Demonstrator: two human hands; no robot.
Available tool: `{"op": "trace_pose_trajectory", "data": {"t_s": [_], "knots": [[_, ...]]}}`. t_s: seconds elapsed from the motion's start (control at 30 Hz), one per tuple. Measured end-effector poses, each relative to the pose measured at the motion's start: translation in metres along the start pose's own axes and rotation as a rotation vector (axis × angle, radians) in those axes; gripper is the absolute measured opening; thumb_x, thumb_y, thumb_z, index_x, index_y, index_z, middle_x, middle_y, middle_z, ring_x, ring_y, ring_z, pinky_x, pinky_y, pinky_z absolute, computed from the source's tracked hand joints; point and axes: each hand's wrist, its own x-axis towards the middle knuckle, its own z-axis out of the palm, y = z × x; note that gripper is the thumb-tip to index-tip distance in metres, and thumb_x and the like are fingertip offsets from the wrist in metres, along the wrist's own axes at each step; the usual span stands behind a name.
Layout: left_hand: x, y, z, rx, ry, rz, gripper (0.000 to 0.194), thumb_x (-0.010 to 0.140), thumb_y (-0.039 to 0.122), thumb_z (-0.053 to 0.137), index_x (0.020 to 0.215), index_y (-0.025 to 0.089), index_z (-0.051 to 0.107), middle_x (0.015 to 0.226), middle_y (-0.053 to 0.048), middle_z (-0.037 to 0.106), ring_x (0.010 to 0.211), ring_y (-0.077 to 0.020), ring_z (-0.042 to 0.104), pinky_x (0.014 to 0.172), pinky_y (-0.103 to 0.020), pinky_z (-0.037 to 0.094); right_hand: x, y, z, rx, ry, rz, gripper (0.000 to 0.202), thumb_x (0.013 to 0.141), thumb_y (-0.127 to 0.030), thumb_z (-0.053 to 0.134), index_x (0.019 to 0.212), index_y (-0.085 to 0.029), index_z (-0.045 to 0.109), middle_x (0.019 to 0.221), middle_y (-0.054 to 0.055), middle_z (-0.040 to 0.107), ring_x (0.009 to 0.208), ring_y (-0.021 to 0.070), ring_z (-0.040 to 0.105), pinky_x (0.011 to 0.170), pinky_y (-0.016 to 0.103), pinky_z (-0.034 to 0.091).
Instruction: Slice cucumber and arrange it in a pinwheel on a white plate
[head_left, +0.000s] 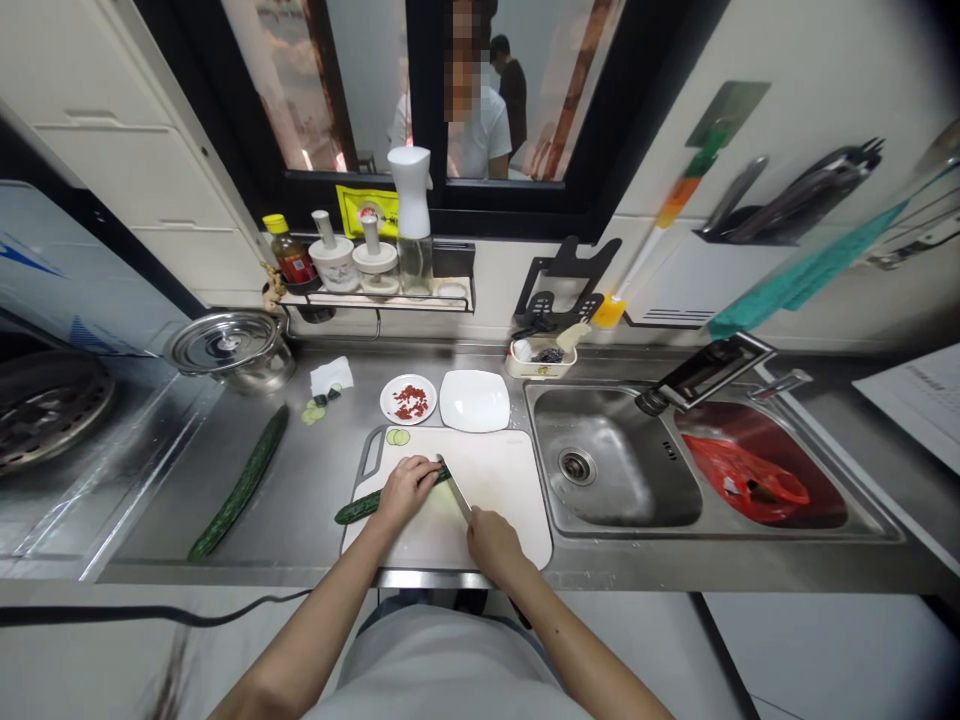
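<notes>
On the white cutting board (517,500) lies a dark green cucumber (358,508), its right end under my left hand (409,487). The fingers of that hand are closed over it and hide its middle. My right hand (495,545) grips the handle of a kitchen knife (456,488), whose blade stands at the cucumber's cut end, close to my left fingertips. Pale cucumber slices (398,437) rest at the board's upper left. Behind the board are a white plate of chopped red bits (388,408) and a white square plate (474,400).
A second cucumber (241,488) lies on the steel counter at left, near a lidded pot (232,350) and some cucumber scraps (315,408). To the right is a double sink (615,470) holding a red plastic bag (739,475). A seasoning rack (375,300) hangs at the back.
</notes>
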Motion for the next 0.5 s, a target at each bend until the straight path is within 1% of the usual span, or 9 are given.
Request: {"op": "trace_pose_trajectory", "data": {"t_s": [0.13, 0.3, 0.5], "knots": [[0.000, 0.001, 0.000, 0.007, 0.009, -0.003, 0.024, 0.092, 0.030, 0.050, 0.104, 0.026, 0.070, 0.095, -0.005, 0.067, 0.092, -0.0189, 0.057, 0.083, -0.033, 0.046, 0.000, 0.000, 0.000, -0.008, 0.005, -0.003, 0.034, 0.089, -0.009, 0.036, 0.111, -0.011, 0.062, 0.104, 0.017, 0.068, 0.103, 0.0225, 0.063, 0.082, 0.029, 0.045], [0.000, 0.004, -0.001, 0.009, 0.010, -0.003, 0.024, 0.092, 0.030, 0.050, 0.105, 0.026, 0.070, 0.096, -0.005, 0.066, 0.093, -0.0190, 0.057, 0.083, -0.033, 0.047, 0.010, -0.003, 0.001, -0.008, 0.011, -0.006, 0.035, 0.089, -0.009, 0.036, 0.113, -0.010, 0.061, 0.105, 0.017, 0.067, 0.106, 0.0230, 0.062, 0.083, 0.029, 0.044], [-0.001, 0.002, 0.000, 0.008, 0.010, -0.009, 0.024, 0.091, 0.029, 0.050, 0.104, 0.025, 0.070, 0.097, -0.005, 0.067, 0.094, -0.0194, 0.058, 0.085, -0.034, 0.046, 0.019, -0.005, 0.005, -0.008, 0.034, -0.019, 0.037, 0.088, -0.008, 0.035, 0.114, -0.011, 0.061, 0.105, 0.017, 0.067, 0.105, 0.0229, 0.062, 0.083, 0.030, 0.044]]}}
